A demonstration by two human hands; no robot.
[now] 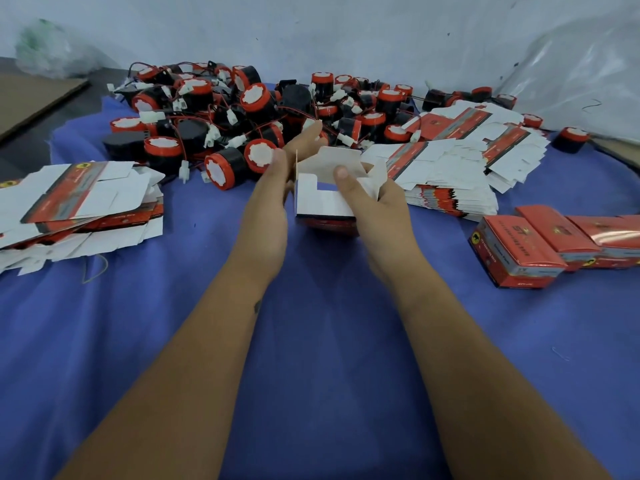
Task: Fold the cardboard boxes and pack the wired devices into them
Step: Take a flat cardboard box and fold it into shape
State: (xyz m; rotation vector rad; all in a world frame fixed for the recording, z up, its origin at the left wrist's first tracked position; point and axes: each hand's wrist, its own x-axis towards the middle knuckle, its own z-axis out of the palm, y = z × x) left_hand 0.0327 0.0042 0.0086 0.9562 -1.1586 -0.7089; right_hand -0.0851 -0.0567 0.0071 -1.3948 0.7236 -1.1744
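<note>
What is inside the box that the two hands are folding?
The open box shows only white flaps and inner walls; no device appears in it. The right hand and the flaps cover its bottom, so it cannot be checked. The left hand holds its side.

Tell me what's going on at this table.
A person is folding a box over a blue cloth. The left hand holds its left side; the right hand grips the right, thumb pressing a flap. Its flaps are open and no device shows in it. Wired devices are piled behind, flat boxes are stacked left and right, and finished boxes lie at right.
</note>
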